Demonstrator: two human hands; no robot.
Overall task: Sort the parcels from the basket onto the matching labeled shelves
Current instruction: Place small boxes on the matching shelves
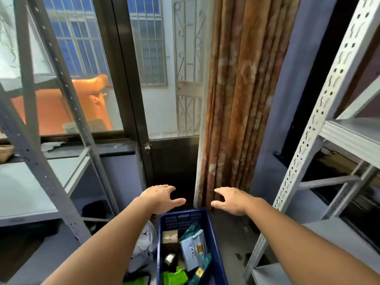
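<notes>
Both the left hand point(159, 197) and the right hand point(231, 199) hover spread and empty above the far rim of the blue basket point(213, 239) on the floor, so the person would do best to lower one grip onto a single top parcel, likely the grey parcel point(192, 250), and read its label before choosing a shelf

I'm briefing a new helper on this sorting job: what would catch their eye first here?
Two bare hands, left and right, stretch forward, open and empty, above a blue basket of parcels on the floor at bottom centre. Grey shelves stand left, white shelves right, and a brown curtain hangs ahead.
</notes>
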